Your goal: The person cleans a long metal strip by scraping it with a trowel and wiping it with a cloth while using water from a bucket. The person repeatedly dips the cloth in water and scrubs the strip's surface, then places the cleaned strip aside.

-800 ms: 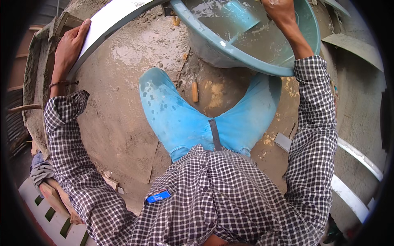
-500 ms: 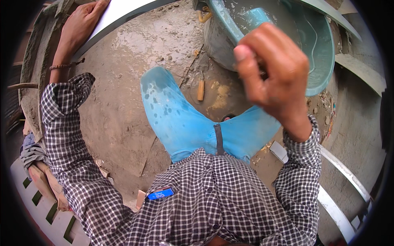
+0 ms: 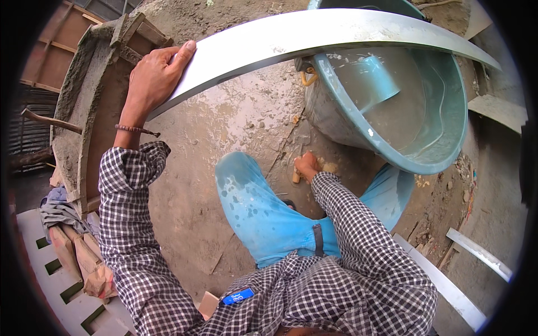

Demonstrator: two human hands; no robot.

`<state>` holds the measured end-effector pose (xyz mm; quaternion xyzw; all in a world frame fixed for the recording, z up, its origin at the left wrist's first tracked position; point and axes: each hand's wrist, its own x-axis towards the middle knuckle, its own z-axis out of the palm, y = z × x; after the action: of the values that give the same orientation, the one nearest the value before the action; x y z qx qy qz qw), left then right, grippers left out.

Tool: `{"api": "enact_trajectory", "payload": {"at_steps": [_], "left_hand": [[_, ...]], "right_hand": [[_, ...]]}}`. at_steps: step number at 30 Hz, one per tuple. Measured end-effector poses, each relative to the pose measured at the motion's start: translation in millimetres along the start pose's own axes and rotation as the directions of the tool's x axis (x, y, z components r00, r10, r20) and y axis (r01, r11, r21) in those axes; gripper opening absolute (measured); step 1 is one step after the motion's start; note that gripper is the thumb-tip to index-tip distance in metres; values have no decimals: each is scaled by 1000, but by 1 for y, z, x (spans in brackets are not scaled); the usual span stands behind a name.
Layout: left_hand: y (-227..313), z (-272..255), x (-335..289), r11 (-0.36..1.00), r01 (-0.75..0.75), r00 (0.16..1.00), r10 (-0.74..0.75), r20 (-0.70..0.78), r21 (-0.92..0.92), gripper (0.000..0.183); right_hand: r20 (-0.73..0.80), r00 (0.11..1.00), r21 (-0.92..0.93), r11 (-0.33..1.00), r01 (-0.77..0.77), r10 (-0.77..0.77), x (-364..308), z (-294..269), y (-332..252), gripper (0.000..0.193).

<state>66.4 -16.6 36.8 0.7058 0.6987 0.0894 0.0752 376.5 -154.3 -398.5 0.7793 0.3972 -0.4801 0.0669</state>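
My left hand [image 3: 152,78] is closed over the near-left end of a long, silvery straightedge bar [image 3: 280,32], thumb on its upper face. The bar reaches right, across the far part of a teal tub [image 3: 374,136]. Murky water fills the tub, and a light blue plastic mug [image 3: 382,81] sits tilted in it. My right hand [image 3: 306,164] is down at the muddy ground between my knees, fingers curled round a trowel. The trowel's wooden handle [image 3: 296,177] pokes out below the fingers; its blade is muddy and hard to make out.
A mud-caked wooden form [image 3: 92,117] stands at the left, a stick jutting from it. Below lie brown paper bags [image 3: 89,260], a grey cloth [image 3: 63,211] and a white slotted panel [image 3: 33,263]. Pale strips [image 3: 443,283] lie at the lower right. Rubble lines the right wall.
My right hand has dropped from above the tub's near edge to the trowel on the ground. The view has shifted, showing more of the bar; my left hand stays on it.
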Motion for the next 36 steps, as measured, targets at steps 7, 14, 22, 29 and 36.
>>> {"api": "enact_trajectory", "payload": {"at_steps": [7, 14, 22, 29, 36], "left_hand": [[-4, 12, -5, 999, -38, 998, 39, -50, 24, 74], [-8, 3, -6, 1000, 23, 1000, -22, -13, 20, 76], [-14, 3, 15, 996, -83, 990, 78, -121, -36, 76], [-23, 0, 11, 995, -84, 993, 78, -94, -58, 76], [-16, 11, 2, 993, -114, 980, 109, -167, -21, 77]], "right_hand": [[8, 977, -117, 970, 211, -212, -12, -9, 13, 58], [-89, 784, -321, 763, 561, -614, -115, -86, -31, 48], [-309, 263, -584, 401, 705, -914, -289, -169, -59, 42], [-287, 276, -854, 375, 360, -917, -386, -264, -99, 32], [-212, 347, -965, 253, 74, -914, -372, -243, -111, 23]]}}
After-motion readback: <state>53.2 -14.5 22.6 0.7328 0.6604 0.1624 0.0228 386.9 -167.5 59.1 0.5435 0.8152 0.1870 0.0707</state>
